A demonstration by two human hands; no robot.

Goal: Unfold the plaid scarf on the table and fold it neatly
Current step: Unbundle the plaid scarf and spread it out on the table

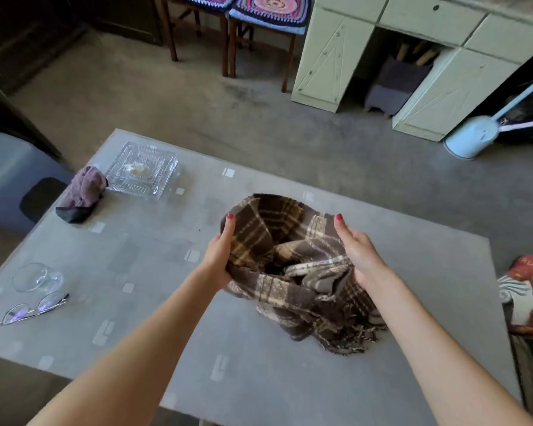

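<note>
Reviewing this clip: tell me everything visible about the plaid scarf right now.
The scarf is brown plaid with cream and yellow stripes, looks like thick wool, and has a fringed end trailing toward the near right. It lies bunched in a loose heap on the grey table, not yet spread out. The left hand and the right hand press its two sides with mostly straight fingers, cupping the heap between them.

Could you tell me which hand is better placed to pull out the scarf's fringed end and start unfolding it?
Right. The right hand lies on the plaid scarf directly above the fringed end; the left hand is on the far side.
</note>
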